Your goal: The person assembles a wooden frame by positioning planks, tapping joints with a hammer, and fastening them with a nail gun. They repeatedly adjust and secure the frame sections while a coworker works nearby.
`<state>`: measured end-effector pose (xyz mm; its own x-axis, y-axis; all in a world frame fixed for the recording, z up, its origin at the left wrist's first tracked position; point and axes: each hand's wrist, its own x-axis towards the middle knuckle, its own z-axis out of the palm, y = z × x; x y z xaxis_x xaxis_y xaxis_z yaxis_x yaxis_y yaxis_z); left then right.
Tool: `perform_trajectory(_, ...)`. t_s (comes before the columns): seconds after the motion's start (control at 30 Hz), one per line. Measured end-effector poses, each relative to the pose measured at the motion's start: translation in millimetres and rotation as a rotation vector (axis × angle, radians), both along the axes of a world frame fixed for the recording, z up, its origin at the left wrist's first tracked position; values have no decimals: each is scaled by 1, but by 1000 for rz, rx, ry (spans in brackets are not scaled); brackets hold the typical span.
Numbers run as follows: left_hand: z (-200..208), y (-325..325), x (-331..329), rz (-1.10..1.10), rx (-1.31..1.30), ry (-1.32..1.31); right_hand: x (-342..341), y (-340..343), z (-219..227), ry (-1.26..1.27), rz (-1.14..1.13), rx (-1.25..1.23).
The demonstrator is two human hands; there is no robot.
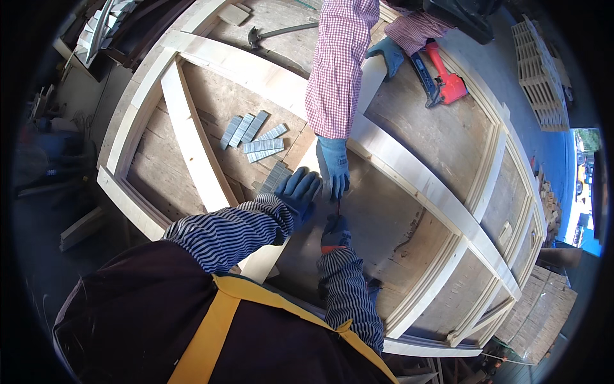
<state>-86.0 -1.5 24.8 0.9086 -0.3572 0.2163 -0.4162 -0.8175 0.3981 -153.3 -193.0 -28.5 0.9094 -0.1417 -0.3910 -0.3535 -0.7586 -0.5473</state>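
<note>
My left hand (pixel 299 193), in a blue work glove, lies with fingers stretched over a pale wooden slat (pixel 312 160) inside a large timber frame. My right hand (pixel 336 234), also gloved, is closed around the lower end of a thin dark red stick (pixel 338 207); its exact kind is too small to tell. At the stick's upper end is a co-worker's gloved hand (pixel 333 168), reaching down from a checked sleeve. Beside my left fingers lies a grey strip of staples (pixel 275 177). Several more staple strips (pixel 254 134) are scattered farther off on the board.
The co-worker's other glove (pixel 387 56) rests near a red and black staple gun (pixel 449 87). A claw hammer (pixel 281 32) lies at the far side. Long rails (pixel 422 173) and a diagonal brace (pixel 192 134) cross the frame. Stacked boards (pixel 536 313) stand at the right.
</note>
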Motion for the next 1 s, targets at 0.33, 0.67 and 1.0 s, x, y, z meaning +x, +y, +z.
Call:
perform_trajectory(0.33, -2, 24, -12, -90, -17, 132, -14, -16, 156, -137, -279, 257)
perform_trajectory(0.67, 12, 199, -97, 36, -139, 51, 76, 58, 185, -286, -637, 850)
perform_trajectory(1.0, 23, 359, -130, 454, 153, 286, 15, 190, 36, -240, -130, -619)
